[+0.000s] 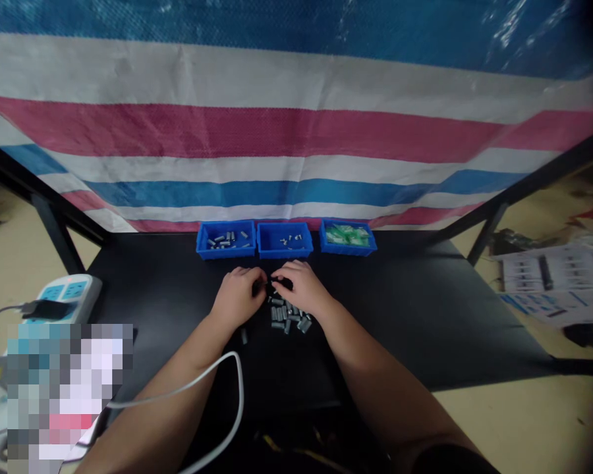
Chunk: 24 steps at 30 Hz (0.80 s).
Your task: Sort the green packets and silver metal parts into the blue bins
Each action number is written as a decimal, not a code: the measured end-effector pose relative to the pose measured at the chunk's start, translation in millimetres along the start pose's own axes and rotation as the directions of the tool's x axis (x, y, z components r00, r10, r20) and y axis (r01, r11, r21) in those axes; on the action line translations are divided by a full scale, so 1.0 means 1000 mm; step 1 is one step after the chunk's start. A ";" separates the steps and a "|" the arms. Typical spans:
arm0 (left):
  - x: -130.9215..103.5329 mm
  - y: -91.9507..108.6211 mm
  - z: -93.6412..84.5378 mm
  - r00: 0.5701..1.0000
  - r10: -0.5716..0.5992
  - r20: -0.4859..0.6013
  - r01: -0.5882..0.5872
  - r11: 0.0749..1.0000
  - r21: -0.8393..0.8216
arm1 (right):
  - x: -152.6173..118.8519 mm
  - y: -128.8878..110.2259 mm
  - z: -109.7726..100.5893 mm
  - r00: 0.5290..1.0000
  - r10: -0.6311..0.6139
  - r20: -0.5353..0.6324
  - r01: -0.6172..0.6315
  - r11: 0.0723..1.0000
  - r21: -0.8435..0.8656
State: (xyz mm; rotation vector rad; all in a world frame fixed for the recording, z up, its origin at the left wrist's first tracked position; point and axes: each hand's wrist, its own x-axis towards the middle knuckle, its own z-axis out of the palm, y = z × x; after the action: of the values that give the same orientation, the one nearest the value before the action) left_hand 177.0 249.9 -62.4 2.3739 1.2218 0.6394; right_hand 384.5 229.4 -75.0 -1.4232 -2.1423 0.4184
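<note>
My left hand [238, 294] and my right hand [300, 284] meet over the middle of a black table [425, 309], fingertips pinched together on a small dark part [273, 282] held between them. Just below the hands lies a loose pile of small grey metal cylinders [289, 317]. One more grey piece [244, 336] lies alone beside my left wrist. Behind the hands stand three blue bins: the left bin [226, 239] holds several grey parts, the middle bin [284, 240] a few, the right bin [348, 237] green and white packets.
A white power strip [66, 294] with a black plug sits at the table's left edge, and a white cable [217, 388] loops across my left forearm. A striped tarp [296, 131] hangs behind the table. Printed sheets [553, 280] lie on the floor at right.
</note>
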 end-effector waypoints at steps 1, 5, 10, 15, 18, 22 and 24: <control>0.000 0.000 -0.001 1.000 0.003 -0.017 -0.003 1.000 -0.017 | 0.000 0.001 0.001 1.000 0.012 0.007 -0.012 1.000 -0.003; 0.000 -0.004 -0.004 0.990 -0.063 -0.125 0.034 0.974 -0.223 | 0.000 0.002 0.001 0.998 0.038 0.040 -0.038 0.999 -0.006; 0.003 -0.015 -0.007 0.920 -0.287 -0.265 0.097 0.825 -0.557 | -0.001 0.000 0.000 0.998 0.020 0.060 -0.018 1.000 -0.021; 0.010 -0.032 -0.005 0.825 -0.541 -0.164 0.143 0.482 -0.864 | -0.002 0.000 0.001 0.998 0.037 0.042 -0.036 0.999 -0.034; 0.014 -0.041 -0.005 0.759 -0.634 -0.148 0.058 0.293 -0.954 | -0.004 0.004 0.000 0.998 0.065 0.008 -0.064 0.997 -0.034; 0.017 -0.050 -0.008 0.698 -0.651 -0.298 -0.066 0.355 -0.933 | -0.005 0.010 -0.002 0.995 0.090 -0.033 -0.090 0.996 -0.012; 0.017 -0.053 -0.010 0.697 -0.608 -0.379 -0.073 0.467 -0.882 | -0.006 0.012 -0.003 0.995 0.086 -0.041 -0.086 0.996 -0.003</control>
State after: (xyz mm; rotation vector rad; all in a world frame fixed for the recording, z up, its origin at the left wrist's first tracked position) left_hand 146.1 293.5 -78.9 1.0178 1.0957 1.6136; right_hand 397.3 228.8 -80.6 -1.5183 -2.0569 0.4128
